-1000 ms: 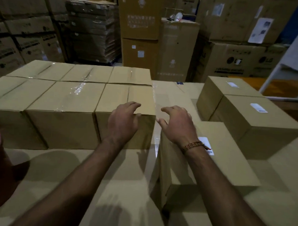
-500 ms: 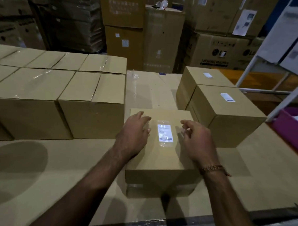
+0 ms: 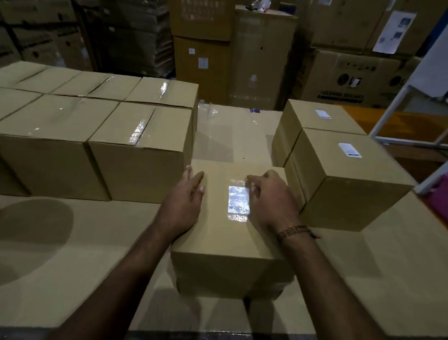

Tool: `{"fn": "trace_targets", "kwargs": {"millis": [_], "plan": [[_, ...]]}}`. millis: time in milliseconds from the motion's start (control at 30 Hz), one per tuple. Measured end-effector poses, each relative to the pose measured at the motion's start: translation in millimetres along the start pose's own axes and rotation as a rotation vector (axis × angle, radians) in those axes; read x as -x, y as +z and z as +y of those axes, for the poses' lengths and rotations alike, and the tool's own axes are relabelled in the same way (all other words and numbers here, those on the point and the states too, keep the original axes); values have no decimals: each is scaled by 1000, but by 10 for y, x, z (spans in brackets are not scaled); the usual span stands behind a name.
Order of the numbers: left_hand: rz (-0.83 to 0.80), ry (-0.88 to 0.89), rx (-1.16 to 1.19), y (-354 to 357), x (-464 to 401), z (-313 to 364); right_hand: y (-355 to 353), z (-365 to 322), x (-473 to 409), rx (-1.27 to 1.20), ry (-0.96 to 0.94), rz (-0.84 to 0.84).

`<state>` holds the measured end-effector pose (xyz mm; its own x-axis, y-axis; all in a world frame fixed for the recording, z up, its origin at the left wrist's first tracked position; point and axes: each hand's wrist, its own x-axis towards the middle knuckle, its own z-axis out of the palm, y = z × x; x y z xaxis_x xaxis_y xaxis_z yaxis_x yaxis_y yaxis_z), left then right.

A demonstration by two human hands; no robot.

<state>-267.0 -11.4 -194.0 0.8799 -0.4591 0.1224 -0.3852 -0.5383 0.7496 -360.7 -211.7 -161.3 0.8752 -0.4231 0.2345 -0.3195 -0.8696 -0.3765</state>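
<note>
Far back, tall stacks of big warehouse cartons [image 3: 350, 80], dim light. In front of them is a flat lower layer of cardboard [image 3: 59, 265] that serves as the floor for the upper row. On its left is a block of taped cartons [image 3: 95, 143], packed tight side by side. On the right is a pair of labelled cartons [image 3: 345, 180], one behind the other. The box [image 3: 227, 249] in hand sits on the lower layer in the lane between the left block and the right pair. Its far end is just inside that gap, apparently touching the near right carton, and its near end sticks out toward the person. Its long axis runs near to far, label side up, with the short near face toward the camera. Judgement: it is being slid along its length to fill the gap and line up with the row. The left hand [image 3: 184, 201] lies flat on the top's left side with fingers straight toward the far-left corner, no grip closed, likely pushing and steering. The right hand [image 3: 273, 200] rests on the top's right side with fingers arched and tips on the cardboard by the label, holding nothing. The shiny label [image 3: 238, 202] runs lengthwise on top, between the hands. There is a bracelet [image 3: 294, 230] on the right wrist.
</note>
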Motion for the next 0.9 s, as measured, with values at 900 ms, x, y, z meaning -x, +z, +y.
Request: {"fn": "trace_targets", "kwargs": {"millis": [900], "plan": [[17,5,88,6,19,-30,156,151,-305,-140,-4,55]]}}
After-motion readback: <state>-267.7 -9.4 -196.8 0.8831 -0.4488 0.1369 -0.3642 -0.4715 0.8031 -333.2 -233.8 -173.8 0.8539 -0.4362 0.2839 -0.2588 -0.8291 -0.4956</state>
